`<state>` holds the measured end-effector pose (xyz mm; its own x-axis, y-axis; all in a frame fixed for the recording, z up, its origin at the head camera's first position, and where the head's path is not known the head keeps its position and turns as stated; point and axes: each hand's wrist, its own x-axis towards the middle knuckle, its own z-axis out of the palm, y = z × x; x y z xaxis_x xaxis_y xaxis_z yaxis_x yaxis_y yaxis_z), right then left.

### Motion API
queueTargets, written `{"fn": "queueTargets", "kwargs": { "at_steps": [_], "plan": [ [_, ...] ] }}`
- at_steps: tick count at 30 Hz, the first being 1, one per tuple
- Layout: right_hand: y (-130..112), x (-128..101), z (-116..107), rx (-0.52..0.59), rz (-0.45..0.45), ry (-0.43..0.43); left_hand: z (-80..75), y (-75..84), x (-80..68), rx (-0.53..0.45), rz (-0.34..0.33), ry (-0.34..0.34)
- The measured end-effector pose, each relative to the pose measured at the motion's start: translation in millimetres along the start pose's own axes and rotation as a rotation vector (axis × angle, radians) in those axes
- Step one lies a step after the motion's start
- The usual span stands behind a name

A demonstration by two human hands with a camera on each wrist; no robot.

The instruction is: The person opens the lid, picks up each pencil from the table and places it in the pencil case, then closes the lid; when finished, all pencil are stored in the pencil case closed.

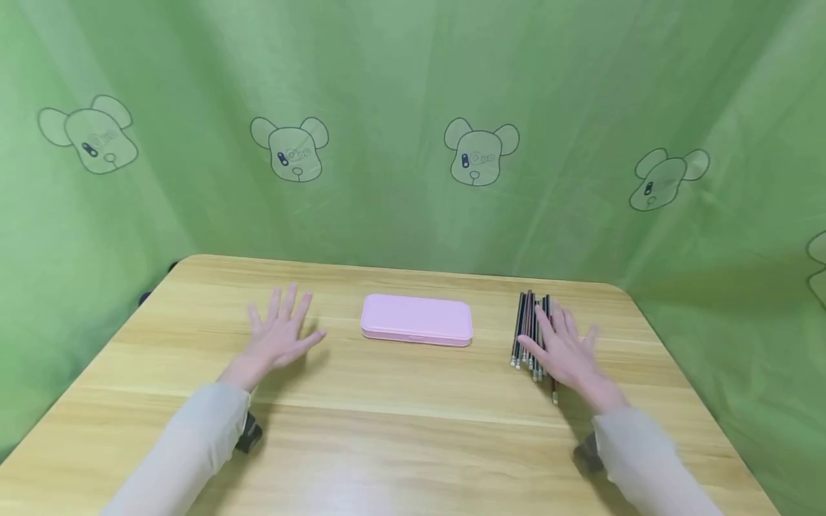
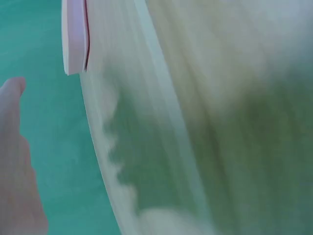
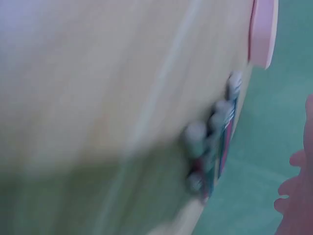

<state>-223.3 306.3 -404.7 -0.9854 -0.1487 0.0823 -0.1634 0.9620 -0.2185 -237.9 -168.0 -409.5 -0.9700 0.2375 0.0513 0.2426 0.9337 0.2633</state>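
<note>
Two bare hands spread their fingers wide over a pale wood-grain table with rounded corners (image 1: 400,416), the left hand (image 1: 277,340) holding nothing, the right hand (image 1: 568,351) above a loose bunch of dark, slim pencils with metal-collared eraser ends (image 1: 529,322). Whether any right fingertip touches a pencil cannot be told. A closed, pale pink, oblong case with rounded corners (image 1: 416,319) lies between the hands, near the table's far edge.

The pencils look the likeliest trouble: a flat palm pressed down off-centre could roll the round-looking barrels apart, and one pencil (image 1: 555,390) juts toward the person beyond the rest, easily missed by a grasp. A forward shove could push their far ends past the far edge, and the dark device at the right wrist (image 1: 587,455) might snag the eraser ends if that forearm drops.

Behind the far edge hangs a green curtain printed with bear heads (image 1: 387,229), leaving little depth past case or pencils. More room lies toward the person, with bare wood between left hand and case, and a narrower gap between case and pencils.
</note>
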Motion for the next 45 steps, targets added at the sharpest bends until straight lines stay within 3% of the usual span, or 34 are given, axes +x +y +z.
{"fn": "queueTargets", "kwargs": {
  "at_steps": [5,9,16,19,25,29,37,45],
  "plan": [
    [-23,13,-1,0.050,-0.018,0.018,-2.8,9.0,12.5,0.003,0.033,0.013],
    [-41,25,2,0.083,-0.069,0.057,-2.7,17.0,23.5,-0.055,0.080,0.052],
    [-70,38,14,0.113,-0.126,0.045,7.2,35.5,39.3,-0.120,0.247,0.088],
    [-80,42,21,0.121,-0.142,0.025,11.7,40.7,44.2,-0.139,0.281,0.093],
    [-96,48,28,0.149,-0.203,0.012,18.8,40.1,54.8,-0.183,0.273,0.098],
    [-102,52,32,0.146,-0.298,0.008,23.8,39.2,63.0,-0.180,0.240,0.114],
    [-110,58,40,0.132,-0.401,-0.015,35.1,46.1,79.5,-0.175,0.281,0.007],
    [-128,68,47,0.054,-0.479,-0.068,43.4,44.8,85.1,-0.200,0.280,-0.026]
  ]
}}
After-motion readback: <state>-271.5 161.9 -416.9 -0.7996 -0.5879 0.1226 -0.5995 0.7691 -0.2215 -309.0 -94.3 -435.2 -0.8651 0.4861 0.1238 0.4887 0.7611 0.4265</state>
